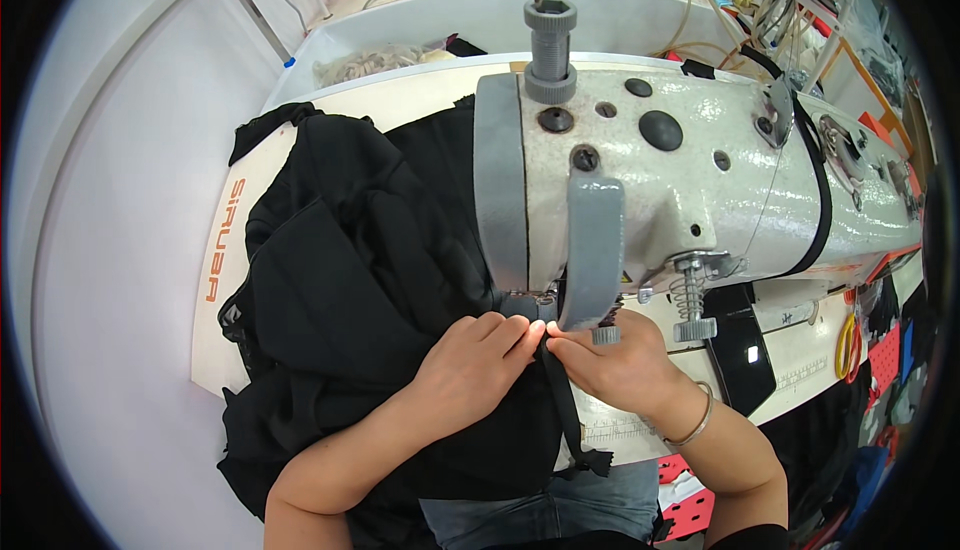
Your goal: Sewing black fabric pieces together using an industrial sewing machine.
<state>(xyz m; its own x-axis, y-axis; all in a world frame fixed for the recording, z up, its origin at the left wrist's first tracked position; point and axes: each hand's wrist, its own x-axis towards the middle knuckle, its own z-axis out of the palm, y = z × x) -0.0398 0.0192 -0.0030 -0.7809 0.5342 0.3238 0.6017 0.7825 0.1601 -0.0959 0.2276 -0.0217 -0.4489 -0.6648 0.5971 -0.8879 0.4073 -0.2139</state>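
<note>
A large bunched piece of black fabric point(345, 280) lies over the left side of the sewing table and hangs off its front edge. At its right edge, just in front of the needle area of a white sewing machine point(660, 195), my left hand point(468, 370) pinches the cloth, fingertips together. My right hand point(622, 365) is closed on the same edge, its thumb and finger almost touching the left ones. From between the hands a narrow black strip point(566, 415) hangs down toward my lap. The grey guard point(594, 250) hides the needle and part of the right hand's fingers.
Yellow-handled scissors point(848, 345) lie at the right, beyond a black panel point(738, 355) on the table. A ruler scale point(625, 430) runs near the front edge. Behind the machine, a white trough point(420, 25) holds a bag of scraps. A white wall point(120, 220) stands close on the left.
</note>
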